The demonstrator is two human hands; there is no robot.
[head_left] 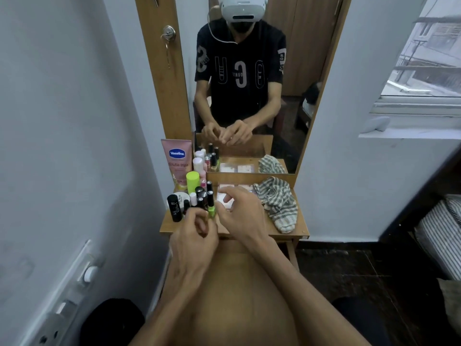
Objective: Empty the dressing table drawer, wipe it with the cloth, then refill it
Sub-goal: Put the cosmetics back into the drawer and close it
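The dressing table's drawer (249,283) is pulled out toward me, and its brown bottom shows bare. On the table top (249,228) at the left stands a cluster of cosmetics: a pink Vaseline tube (176,161), a lime-green bottle (192,182), a black tube (173,208) and several nail polish bottles. My left hand (194,238) has curled fingers that pinch the base of a green nail polish bottle (212,209) at the front of the cluster. My right hand (239,211) hovers with relaxed, spread fingers over flat pink boxes (224,197). A grey-and-white checked cloth (277,203) lies crumpled on the right.
A tall mirror (249,83) stands behind the table and reflects me and the items. A wall with a switch panel (74,283) is close on the left. A bed with striped bedding (439,236) is at the right, over dark floor.
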